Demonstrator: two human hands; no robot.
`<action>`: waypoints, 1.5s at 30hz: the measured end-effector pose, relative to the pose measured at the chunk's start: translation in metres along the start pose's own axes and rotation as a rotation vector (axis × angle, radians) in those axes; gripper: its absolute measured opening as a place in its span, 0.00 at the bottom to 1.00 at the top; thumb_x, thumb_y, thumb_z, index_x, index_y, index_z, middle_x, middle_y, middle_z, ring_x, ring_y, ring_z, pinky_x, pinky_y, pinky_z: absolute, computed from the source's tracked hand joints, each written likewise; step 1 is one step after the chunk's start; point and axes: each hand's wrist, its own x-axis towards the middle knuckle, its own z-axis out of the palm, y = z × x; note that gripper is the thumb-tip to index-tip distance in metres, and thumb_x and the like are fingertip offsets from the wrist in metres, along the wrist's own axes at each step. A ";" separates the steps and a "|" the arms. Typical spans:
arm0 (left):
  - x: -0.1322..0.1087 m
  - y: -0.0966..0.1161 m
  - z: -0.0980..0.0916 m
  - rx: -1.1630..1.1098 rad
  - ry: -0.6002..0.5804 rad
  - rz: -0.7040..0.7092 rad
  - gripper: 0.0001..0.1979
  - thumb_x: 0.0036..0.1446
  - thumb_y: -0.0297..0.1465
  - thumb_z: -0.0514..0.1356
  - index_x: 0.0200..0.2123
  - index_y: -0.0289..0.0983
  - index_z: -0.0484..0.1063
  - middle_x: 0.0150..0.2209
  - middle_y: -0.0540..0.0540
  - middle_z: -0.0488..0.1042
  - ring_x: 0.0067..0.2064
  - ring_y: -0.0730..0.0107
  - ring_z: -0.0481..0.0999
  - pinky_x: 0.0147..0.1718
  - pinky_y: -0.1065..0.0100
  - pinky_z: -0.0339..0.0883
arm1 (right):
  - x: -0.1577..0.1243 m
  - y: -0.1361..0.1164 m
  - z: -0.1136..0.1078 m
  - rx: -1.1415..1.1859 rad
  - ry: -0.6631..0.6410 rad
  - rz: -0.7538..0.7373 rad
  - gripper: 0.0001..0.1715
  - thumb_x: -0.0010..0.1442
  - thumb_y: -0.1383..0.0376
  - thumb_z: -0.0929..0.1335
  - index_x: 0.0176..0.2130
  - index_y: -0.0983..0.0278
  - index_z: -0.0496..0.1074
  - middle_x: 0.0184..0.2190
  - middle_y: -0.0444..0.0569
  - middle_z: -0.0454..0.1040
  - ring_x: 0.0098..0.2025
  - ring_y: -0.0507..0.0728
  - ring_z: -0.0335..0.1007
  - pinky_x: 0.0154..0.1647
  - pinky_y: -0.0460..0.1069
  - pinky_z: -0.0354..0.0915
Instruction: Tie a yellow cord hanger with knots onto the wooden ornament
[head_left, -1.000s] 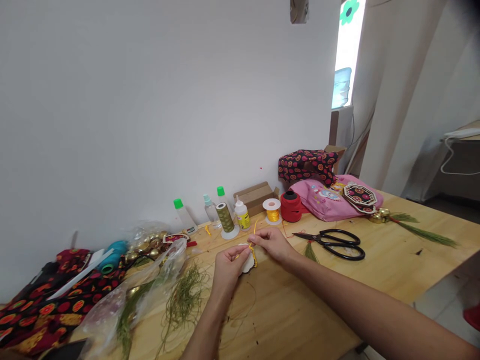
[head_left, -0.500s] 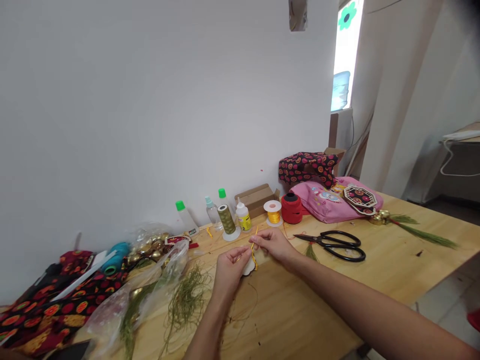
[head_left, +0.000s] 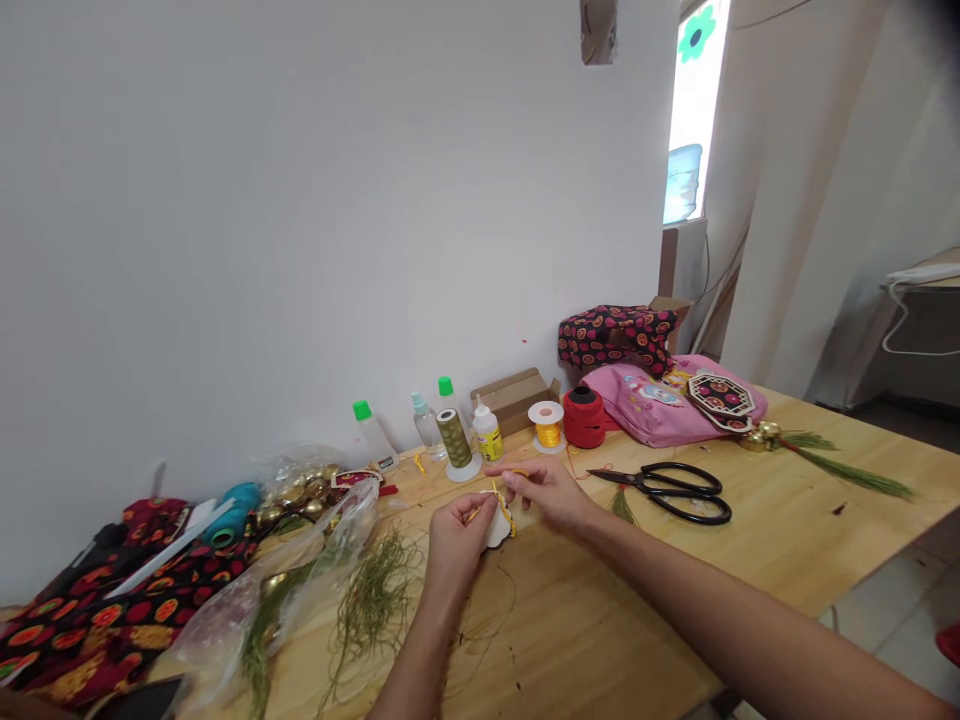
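The left hand [head_left: 459, 532] grips the white tag [head_left: 498, 533] at its nine o'clock edge, over the middle of the desk [head_left: 600, 615]. The right hand [head_left: 540, 487], at one o'clock of the tag, is closed on the yellow cord [head_left: 494, 485]; how the cord turns about the fingers is too small to make out for certain.

The likeliest fault is slack: should the right hand ease its hold, the cord could loosen where it meets the tag. Too hard a pull towards one o'clock might twist the tag out of the left hand, which seems to have it only by that edge. A crossed strand near the pinch could also set crooked, since the fingertips cover that spot.

Further out, the scissors [head_left: 683, 491] lie between two and three o'clock, their blades close by a small tassel [head_left: 622, 505] that a careless reach could drag or nick. The heap of green strands [head_left: 373, 592] at eight o'clock, near the left forearm, might snag on it. The glue [head_left: 487, 437] at twelve could topple if knocked.
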 end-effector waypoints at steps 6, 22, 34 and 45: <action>0.000 0.004 -0.002 -0.037 -0.028 -0.061 0.10 0.37 0.34 0.61 0.22 0.31 0.71 0.15 0.52 0.68 0.16 0.78 0.61 0.16 0.76 0.52 | -0.003 0.003 0.007 -0.447 -0.194 -0.393 0.13 0.54 0.65 0.62 0.40 0.61 0.70 0.37 0.50 0.73 0.40 0.53 0.65 0.43 0.51 0.58; -0.001 0.009 -0.006 0.006 -0.191 -0.141 0.18 0.41 0.42 0.59 0.15 0.33 0.62 0.10 0.58 0.51 0.14 0.84 0.43 0.15 0.74 0.33 | -0.005 0.004 0.000 -0.488 -0.274 -0.303 0.24 0.43 0.78 0.61 0.39 0.62 0.70 0.42 0.46 0.70 0.46 0.54 0.61 0.47 0.50 0.56; -0.002 0.009 -0.007 0.018 -0.194 -0.123 0.16 0.42 0.41 0.58 0.18 0.32 0.66 0.09 0.59 0.50 0.13 0.83 0.44 0.16 0.74 0.34 | -0.004 -0.004 0.002 -0.359 -0.071 -0.184 0.17 0.48 0.71 0.63 0.40 0.64 0.70 0.35 0.48 0.73 0.38 0.54 0.67 0.41 0.51 0.61; -0.002 0.010 -0.005 -0.009 -0.160 -0.117 0.14 0.41 0.39 0.59 0.18 0.32 0.68 0.10 0.57 0.56 0.13 0.84 0.50 0.14 0.77 0.38 | 0.000 0.011 -0.001 -0.435 0.015 -0.174 0.19 0.42 0.67 0.70 0.38 0.64 0.67 0.34 0.47 0.70 0.30 0.50 0.65 0.30 0.46 0.62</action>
